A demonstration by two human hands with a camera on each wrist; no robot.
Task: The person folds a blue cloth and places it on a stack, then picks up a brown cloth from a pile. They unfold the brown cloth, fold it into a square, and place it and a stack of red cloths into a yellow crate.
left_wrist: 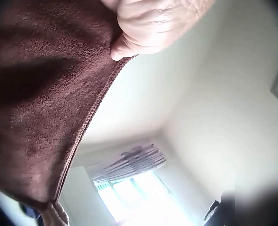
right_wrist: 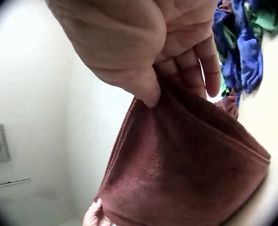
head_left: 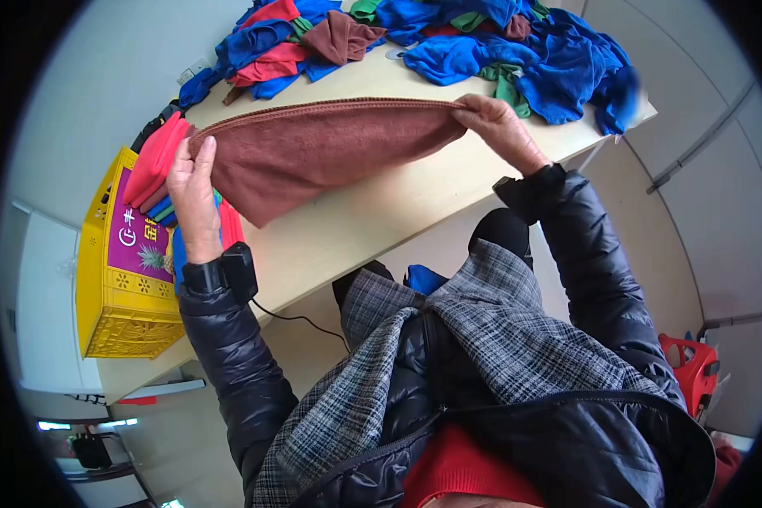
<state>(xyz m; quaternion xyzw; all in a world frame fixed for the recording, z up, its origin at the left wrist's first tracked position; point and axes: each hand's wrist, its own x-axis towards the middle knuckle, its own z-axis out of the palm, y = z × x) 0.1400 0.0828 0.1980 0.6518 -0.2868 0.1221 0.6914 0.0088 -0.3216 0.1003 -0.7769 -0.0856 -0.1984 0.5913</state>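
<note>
A brown towel (head_left: 330,144) is stretched between both hands above the table, its stitched edge running along the top. My left hand (head_left: 195,190) pinches its left corner between thumb and fingers. At the other corner, my right hand (head_left: 504,131) grips the cloth, thumb pressed against it. In the right wrist view the brown towel (right_wrist: 176,160) hangs in folded layers below the right hand (right_wrist: 143,47). The left wrist view shows the fuzzy face of the towel (left_wrist: 45,103) close up, with the left hand (left_wrist: 153,23) at its upper edge.
Blue, red, green and brown cloths (head_left: 483,51) lie heaped along the table's far side. A yellow crate (head_left: 127,326) stands at the left, with a stack of folded red cloths (head_left: 157,161) by it. The pale table (head_left: 381,203) runs beneath the towel. A cable (head_left: 300,317) trails from the left wrist.
</note>
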